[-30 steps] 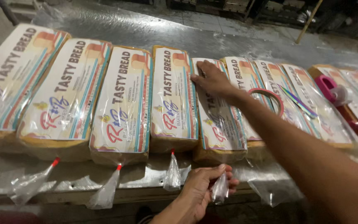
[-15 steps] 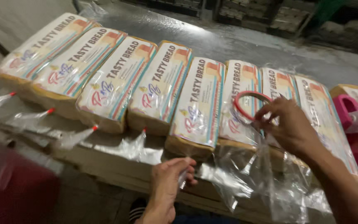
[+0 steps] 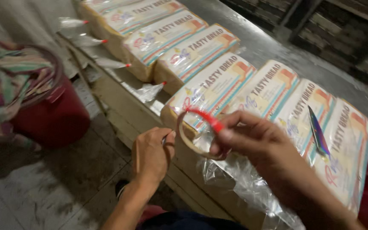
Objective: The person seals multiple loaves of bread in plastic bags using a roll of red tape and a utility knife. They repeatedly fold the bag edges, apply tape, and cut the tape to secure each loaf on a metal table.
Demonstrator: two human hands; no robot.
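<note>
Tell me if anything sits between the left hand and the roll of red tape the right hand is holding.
Nothing visible does. The left hand is right beside the ring-shaped roll of red tape pinched in the right hand, in front of the clear plastic bag neck; whether it touches is blurred.

The metal table (image 3: 273,51) carries a row of wrapped bread loaves (image 3: 209,87) (side by side) along its near edge.
</note>
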